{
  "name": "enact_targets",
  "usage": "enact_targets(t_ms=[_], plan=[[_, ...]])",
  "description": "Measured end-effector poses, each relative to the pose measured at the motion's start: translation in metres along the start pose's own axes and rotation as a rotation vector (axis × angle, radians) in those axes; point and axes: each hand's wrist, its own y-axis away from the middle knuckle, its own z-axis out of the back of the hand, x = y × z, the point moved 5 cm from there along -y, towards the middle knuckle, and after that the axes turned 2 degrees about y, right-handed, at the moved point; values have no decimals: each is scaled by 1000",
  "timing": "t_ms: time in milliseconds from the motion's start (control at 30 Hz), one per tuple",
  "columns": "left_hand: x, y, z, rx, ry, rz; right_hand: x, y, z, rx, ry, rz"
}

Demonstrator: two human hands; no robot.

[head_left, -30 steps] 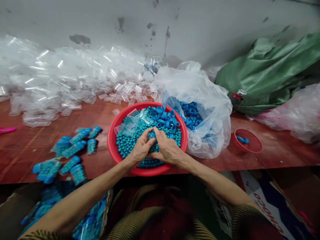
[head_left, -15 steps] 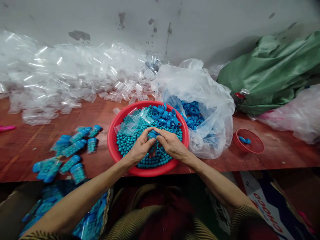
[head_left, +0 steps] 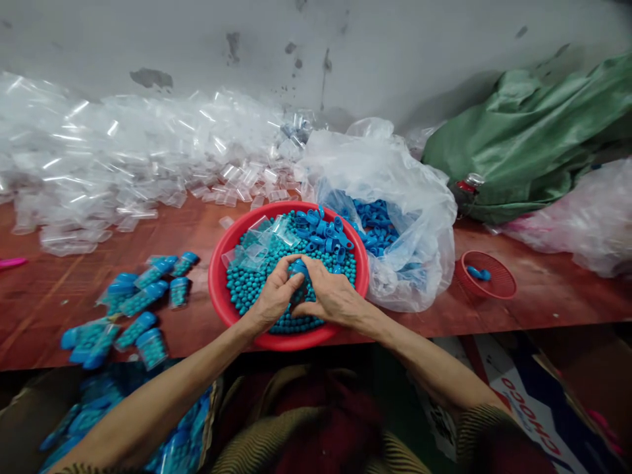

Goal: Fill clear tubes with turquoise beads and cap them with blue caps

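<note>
Over the red basin [head_left: 215, 289], my left hand [head_left: 275, 295] pinches a small clear container with a blue cap [head_left: 298, 268]; its lower part is mostly hidden by my fingers. My right hand [head_left: 332, 293] curves round the other side, fingertips at the cap, with its thumb lower down and apart from the left thumb. Turquoise beads [head_left: 249, 283] fill the basin. On top of them lie clear empty containers [head_left: 257, 247] at the left and loose blue caps [head_left: 323, 232] at the back right.
Filled containers [head_left: 144, 299] lie left of the basin, with more in a box [head_left: 182, 434] below. Clear tubes [head_left: 123, 145] are heaped along the wall. Right of the basin stand a plastic bag [head_left: 429, 217] of blue caps and a small red basket [head_left: 494, 280]. A green sack [head_left: 523, 145] lies behind.
My right thumb has moved down and away from the container, widening the gap in that hand. The blue cap shows more clearly. The whole view has shifted slightly.
</note>
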Motion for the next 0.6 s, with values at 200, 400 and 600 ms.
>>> enact_targets(t_ms=[200,400,600], plan=[[-2,1,3,-66,-35,-47,7,-7,-15,-81,200,43],[-3,0,10,-155,-158,-81,11,-13,-25,-55,242,-8],[-15,-1,13,-146,-232,-81,6,-12,-23,-18,-41,-3]])
